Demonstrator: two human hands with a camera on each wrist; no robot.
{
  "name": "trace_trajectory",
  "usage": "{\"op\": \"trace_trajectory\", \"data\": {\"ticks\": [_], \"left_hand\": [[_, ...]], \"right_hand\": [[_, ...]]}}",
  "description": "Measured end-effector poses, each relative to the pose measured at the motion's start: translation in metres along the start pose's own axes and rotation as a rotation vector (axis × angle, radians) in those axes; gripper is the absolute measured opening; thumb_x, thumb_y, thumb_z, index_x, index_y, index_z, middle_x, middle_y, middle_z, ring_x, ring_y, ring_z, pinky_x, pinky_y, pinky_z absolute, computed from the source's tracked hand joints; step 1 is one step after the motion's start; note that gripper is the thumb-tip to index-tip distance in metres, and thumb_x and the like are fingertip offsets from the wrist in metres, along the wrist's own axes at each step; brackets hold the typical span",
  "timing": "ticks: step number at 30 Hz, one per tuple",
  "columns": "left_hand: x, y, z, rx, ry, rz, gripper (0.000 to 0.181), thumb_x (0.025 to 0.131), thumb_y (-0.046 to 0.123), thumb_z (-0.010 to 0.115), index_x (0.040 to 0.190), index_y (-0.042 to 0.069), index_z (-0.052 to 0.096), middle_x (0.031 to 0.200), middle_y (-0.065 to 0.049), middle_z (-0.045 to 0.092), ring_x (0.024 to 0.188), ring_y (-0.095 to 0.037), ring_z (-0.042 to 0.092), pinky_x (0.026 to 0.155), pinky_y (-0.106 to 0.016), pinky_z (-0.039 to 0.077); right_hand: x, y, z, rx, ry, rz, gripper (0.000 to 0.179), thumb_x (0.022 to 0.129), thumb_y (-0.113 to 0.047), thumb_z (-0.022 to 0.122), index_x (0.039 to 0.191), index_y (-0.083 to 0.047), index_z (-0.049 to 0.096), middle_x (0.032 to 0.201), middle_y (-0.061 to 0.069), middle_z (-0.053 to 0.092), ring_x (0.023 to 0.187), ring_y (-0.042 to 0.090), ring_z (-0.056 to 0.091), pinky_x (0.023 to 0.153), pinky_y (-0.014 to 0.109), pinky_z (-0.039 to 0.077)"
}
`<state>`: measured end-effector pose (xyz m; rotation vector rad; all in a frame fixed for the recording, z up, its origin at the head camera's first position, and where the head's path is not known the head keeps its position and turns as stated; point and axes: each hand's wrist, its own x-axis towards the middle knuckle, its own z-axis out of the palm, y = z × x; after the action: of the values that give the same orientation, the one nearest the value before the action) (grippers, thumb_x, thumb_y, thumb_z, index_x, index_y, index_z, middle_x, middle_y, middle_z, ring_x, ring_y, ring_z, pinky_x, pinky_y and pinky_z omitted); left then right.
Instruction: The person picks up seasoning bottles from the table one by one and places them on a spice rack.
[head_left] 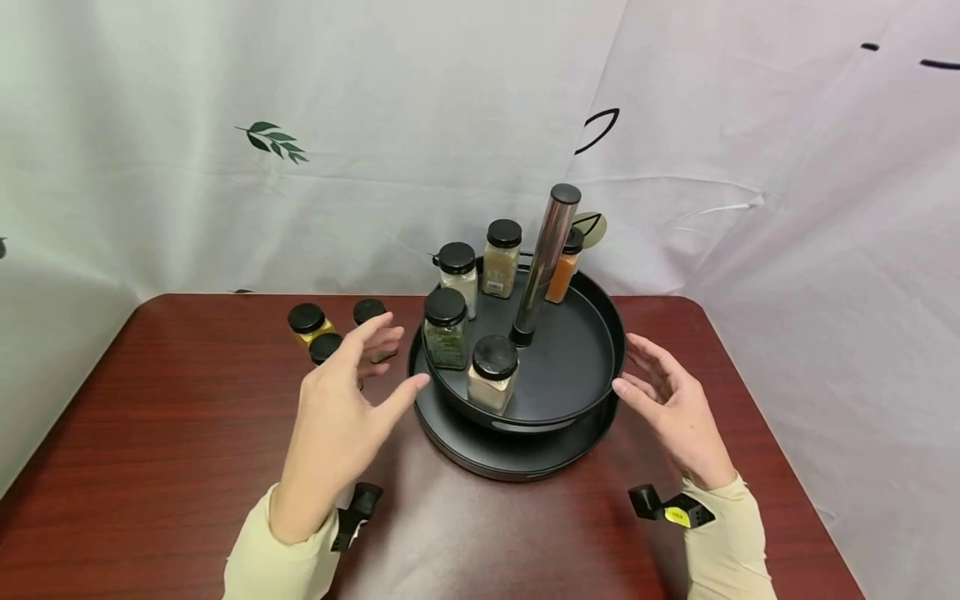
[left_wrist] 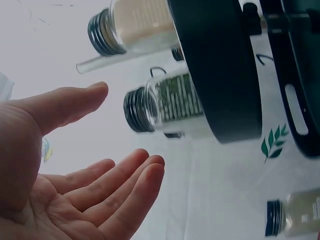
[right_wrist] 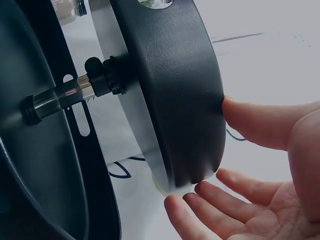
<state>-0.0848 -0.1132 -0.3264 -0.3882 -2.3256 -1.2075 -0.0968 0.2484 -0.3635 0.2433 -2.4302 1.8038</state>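
A black two-tier turntable point(head_left: 570, 367) with a central post point(head_left: 546, 258) carries several black-lidded spice jars on its upper tray. My left hand point(head_left: 337, 417) hovers left of it, fingers spread and holding nothing. Close to that hand, at the tray's left edge, stand a jar of green herbs point(left_wrist: 175, 97) and a jar of pale powder point(head_left: 491, 385). My right hand point(head_left: 678, 417) is at the tray's right side, its thumb point(right_wrist: 255, 117) touching the upper tray's wall point(right_wrist: 185, 90) and its loosely bent fingers point(right_wrist: 225, 202) at the same wall.
Three more jars, among them a yellow one point(head_left: 309, 323), stand on the red-brown table point(head_left: 180, 417) beyond my left hand, partly hidden by it. An orange jar point(head_left: 564, 271) is behind the post. A white curtain point(head_left: 420, 108) hangs behind the table.
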Motion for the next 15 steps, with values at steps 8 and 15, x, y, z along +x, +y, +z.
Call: {"op": "trace_trajectory", "data": {"ticks": [8, 15], "left_hand": [[0.005, -0.016, -0.011, 0.076, 0.058, -0.068, 0.065, 0.079, 0.009, 0.086, 0.137, 0.008, 0.058, 0.122, -0.003, 0.07, 0.104, -0.019, 0.068, 0.081, -0.028, 0.055], [0.009, -0.033, -0.017, 0.148, 0.085, -0.133, 0.061, 0.082, 0.012, 0.084, 0.137, 0.007, 0.059, 0.121, -0.007, 0.07, 0.104, -0.024, 0.068, 0.083, -0.04, 0.057]], "right_hand": [[0.001, 0.0, 0.0, 0.001, -0.043, 0.001, 0.068, 0.095, -0.004, 0.069, 0.155, -0.009, 0.037, 0.155, 0.019, 0.039, 0.131, 0.02, 0.054, 0.099, 0.022, 0.048], [0.001, 0.002, -0.002, -0.048, -0.067, 0.026, 0.075, 0.094, -0.007, 0.071, 0.158, -0.013, 0.032, 0.158, 0.014, 0.037, 0.136, 0.018, 0.049, 0.1, 0.024, 0.047]]}}
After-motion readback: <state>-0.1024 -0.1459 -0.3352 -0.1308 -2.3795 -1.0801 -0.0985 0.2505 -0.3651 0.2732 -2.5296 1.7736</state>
